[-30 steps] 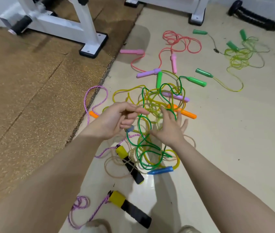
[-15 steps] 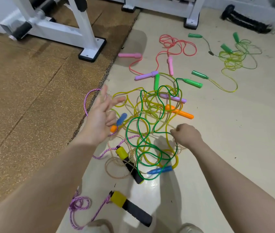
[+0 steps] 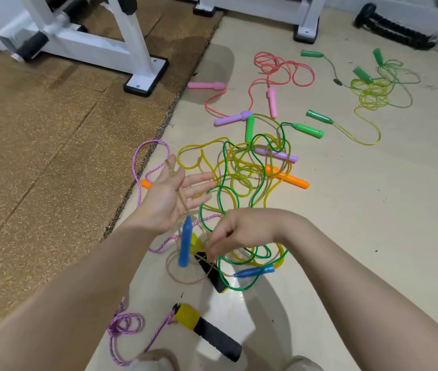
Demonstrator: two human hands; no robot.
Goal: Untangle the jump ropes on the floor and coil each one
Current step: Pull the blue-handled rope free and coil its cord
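Note:
A pile of tangled jump ropes (image 3: 239, 170) lies on the pale floor, green and yellow cords looped over each other. My left hand (image 3: 169, 199) is held palm up with straight fingers, and a clear tan rope (image 3: 179, 194) drapes across it. That rope's blue handle (image 3: 185, 242) hangs down below the palm. My right hand (image 3: 242, 231) pinches the same clear rope lower down, just above a yellow-and-black handle (image 3: 213, 273). A second blue handle (image 3: 252, 271) lies on the floor under my right wrist.
A purple braided rope with a yellow-and-black handle (image 3: 207, 328) lies near my feet. Farther off lie a pink rope (image 3: 282, 65) and a yellow-green rope (image 3: 373, 92). A white bench frame (image 3: 92, 46) stands on the cork mat (image 3: 38, 156); a black roller (image 3: 394, 30) lies at the back right.
My left hand opened and lifted the clear rope, so the blue handle now dangles from it. My right hand moved left and took hold of that rope.

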